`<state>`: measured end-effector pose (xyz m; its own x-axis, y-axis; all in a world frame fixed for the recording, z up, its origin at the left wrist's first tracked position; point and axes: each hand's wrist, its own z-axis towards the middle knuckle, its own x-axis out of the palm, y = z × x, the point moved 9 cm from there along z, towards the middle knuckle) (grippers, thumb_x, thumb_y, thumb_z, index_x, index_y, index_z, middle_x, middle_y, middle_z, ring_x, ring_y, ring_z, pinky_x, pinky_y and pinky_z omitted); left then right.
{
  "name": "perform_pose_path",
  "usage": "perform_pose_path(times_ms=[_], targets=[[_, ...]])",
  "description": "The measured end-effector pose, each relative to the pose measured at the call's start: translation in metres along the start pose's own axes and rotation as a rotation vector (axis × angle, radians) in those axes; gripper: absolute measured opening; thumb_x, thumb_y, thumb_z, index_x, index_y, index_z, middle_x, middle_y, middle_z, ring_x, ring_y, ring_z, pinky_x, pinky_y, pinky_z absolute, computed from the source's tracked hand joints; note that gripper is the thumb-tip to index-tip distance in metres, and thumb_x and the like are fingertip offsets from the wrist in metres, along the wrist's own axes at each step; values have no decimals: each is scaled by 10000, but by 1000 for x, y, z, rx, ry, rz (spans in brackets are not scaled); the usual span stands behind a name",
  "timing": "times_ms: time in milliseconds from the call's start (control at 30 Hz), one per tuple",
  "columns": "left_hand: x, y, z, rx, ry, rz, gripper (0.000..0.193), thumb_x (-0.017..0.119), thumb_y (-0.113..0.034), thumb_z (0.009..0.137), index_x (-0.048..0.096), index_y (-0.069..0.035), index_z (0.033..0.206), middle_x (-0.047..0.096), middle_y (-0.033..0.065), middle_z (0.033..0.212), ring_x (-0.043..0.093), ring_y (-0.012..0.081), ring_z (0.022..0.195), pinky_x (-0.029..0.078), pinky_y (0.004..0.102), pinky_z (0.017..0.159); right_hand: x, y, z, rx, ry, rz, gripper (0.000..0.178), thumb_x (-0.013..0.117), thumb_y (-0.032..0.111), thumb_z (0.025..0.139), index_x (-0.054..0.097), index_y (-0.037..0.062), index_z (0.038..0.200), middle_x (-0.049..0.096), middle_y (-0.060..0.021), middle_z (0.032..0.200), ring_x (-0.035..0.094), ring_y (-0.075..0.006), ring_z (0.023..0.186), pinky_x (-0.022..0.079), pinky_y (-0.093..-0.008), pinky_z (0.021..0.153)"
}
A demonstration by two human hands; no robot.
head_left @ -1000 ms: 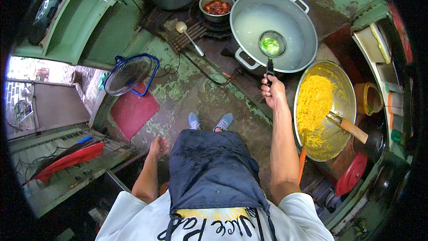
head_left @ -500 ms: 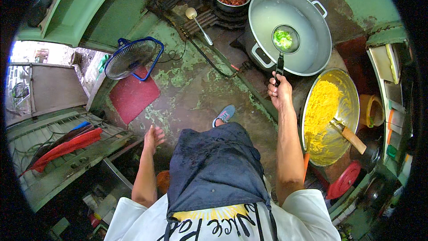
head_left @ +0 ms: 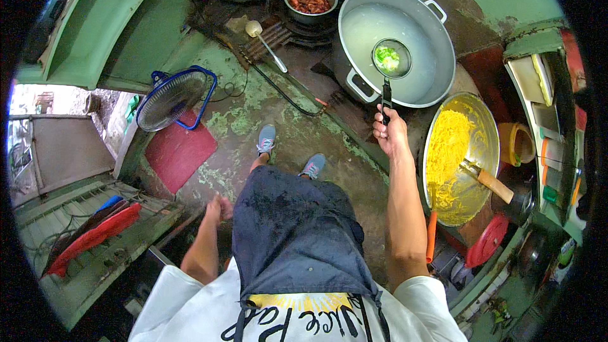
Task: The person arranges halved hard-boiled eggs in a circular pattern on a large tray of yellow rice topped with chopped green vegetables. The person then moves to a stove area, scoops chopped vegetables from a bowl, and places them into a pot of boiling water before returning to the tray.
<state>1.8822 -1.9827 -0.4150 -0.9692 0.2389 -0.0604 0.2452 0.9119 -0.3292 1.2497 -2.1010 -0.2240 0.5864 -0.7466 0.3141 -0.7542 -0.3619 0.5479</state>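
Note:
My right hand [head_left: 391, 132] is closed around the black handle of a small round strainer [head_left: 408, 63]. Chopped green vegetables [head_left: 387, 58] lie in the strainer, which is over the near part of a big grey pot [head_left: 432, 92] of cloudy, pale liquid. Whether its mesh touches the liquid, I cannot tell. By my left side hangs my left hand [head_left: 218, 208], slightly blurred, its fingers loose and nothing seen in them. Right of my right forearm stands a wide metal basin [head_left: 476, 199] of yellow noodles [head_left: 448, 145], with a wooden-handled tool [head_left: 494, 185] resting in it.
Behind the pot's left side sits a small pot of reddish-brown food [head_left: 311, 1]. A ladle [head_left: 269, 46] lies left of it, near a black hose [head_left: 278, 85]. A blue-rimmed fan [head_left: 174, 98] stands on the left. Shelves [head_left: 538, 101] line the right.
The surroundings have shifted slightly left in view, and both of my shoes now show. My right hand still holds the strainer over the pot; my left hand has dropped a little lower.

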Motion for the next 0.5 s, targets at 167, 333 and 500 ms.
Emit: perform_pose_path(times_ms=[167, 333, 500], targets=[[-12, -145, 58, 95, -71, 54, 621, 416, -626, 947, 642, -83, 1146, 672, 77, 1022, 624, 238, 878, 529, 458, 751, 5, -2, 5, -6, -2, 17, 204, 473, 229, 973, 519, 105, 1128, 499, 6, 712, 350, -84, 473, 265, -239, 407], [11, -312, 87, 243, 59, 151, 654, 412, -653, 938, 615, -92, 1207, 674, 77, 1110, 625, 227, 948, 514, 465, 825, 14, 1, -1, 8, -117, 63, 165, 456, 215, 983, 539, 100, 1066, 477, 16, 687, 331, -70, 448, 248, -235, 400], [34, -387, 101, 336, 118, 173, 590, 440, -598, 957, 641, -79, 1155, 672, 74, 1071, 610, 214, 937, 515, 444, 790, 15, 1, 0, -32, -250, 8, 170, 450, 211, 979, 545, 97, 1062, 522, 5, 719, 350, -81, 451, 273, -234, 411]])
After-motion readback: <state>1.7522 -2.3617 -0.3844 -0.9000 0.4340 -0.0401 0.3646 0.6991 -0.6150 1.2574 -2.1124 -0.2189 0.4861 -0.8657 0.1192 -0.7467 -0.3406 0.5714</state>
